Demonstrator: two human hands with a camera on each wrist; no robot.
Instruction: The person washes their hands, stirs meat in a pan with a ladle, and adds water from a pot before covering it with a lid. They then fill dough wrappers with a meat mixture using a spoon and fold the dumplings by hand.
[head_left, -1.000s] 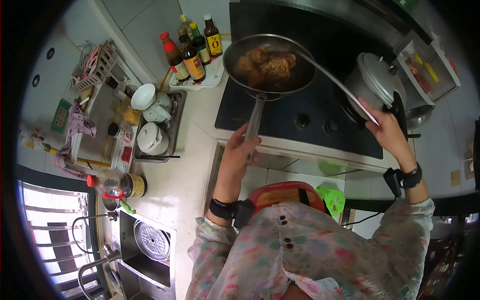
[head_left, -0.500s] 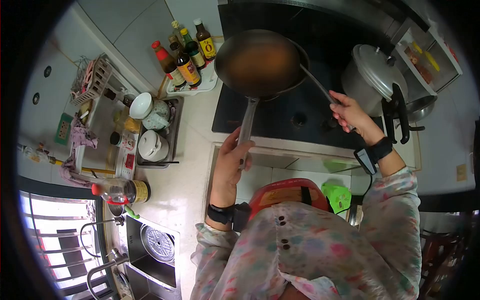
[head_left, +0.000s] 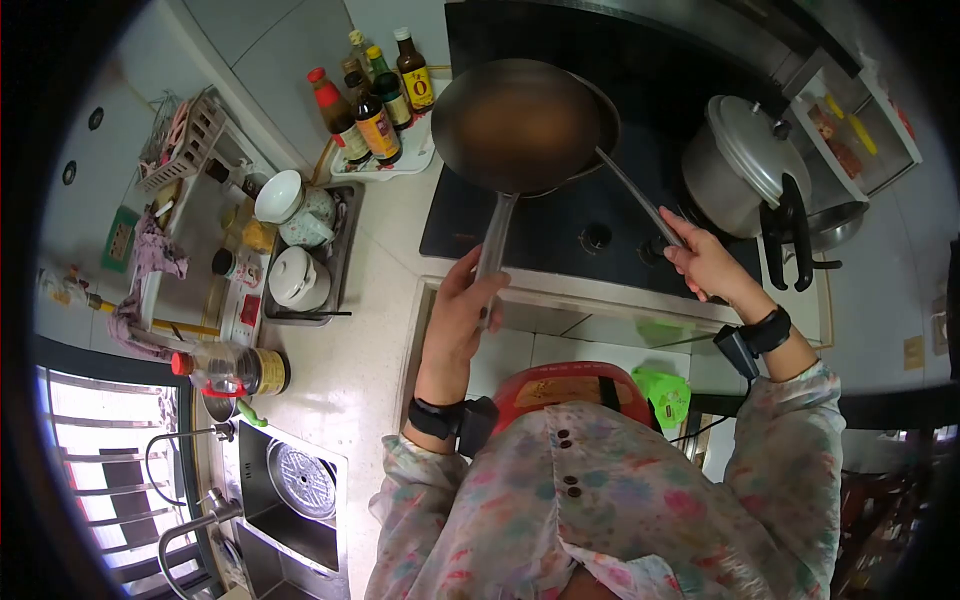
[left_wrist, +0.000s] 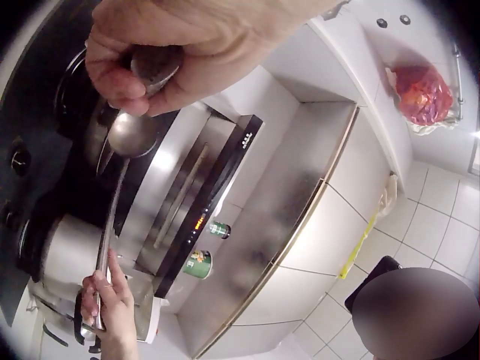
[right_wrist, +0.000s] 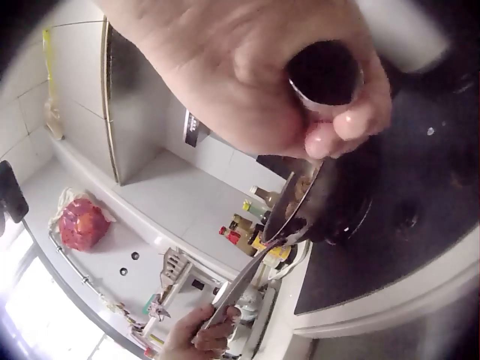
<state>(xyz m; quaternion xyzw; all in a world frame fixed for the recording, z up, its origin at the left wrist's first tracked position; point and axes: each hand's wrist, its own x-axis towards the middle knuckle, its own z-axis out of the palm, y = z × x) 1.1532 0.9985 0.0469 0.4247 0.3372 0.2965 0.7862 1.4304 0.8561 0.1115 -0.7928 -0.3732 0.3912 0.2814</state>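
My left hand grips the long metal handle of a frying pan over the stove. A blur covers the pan's inside in the head view; in the right wrist view the pan shows brown food pieces along its inner side. With my right hand I hold a metal ladle by its handle, its far end at the pan's right edge. The ladle's rounded bowl shows in the left wrist view. Its handle end sticks out of my right fist.
A pressure cooker with black handles stands right of the pan. Sauce bottles sit on a white tray at the back left. Bowls and a lidded pot are on a metal tray at left, above the sink.
My right hand has come left and nearer the pan with the ladle. The pan, held by my left hand, has shifted slightly left, and its inside has become blurred from sight.
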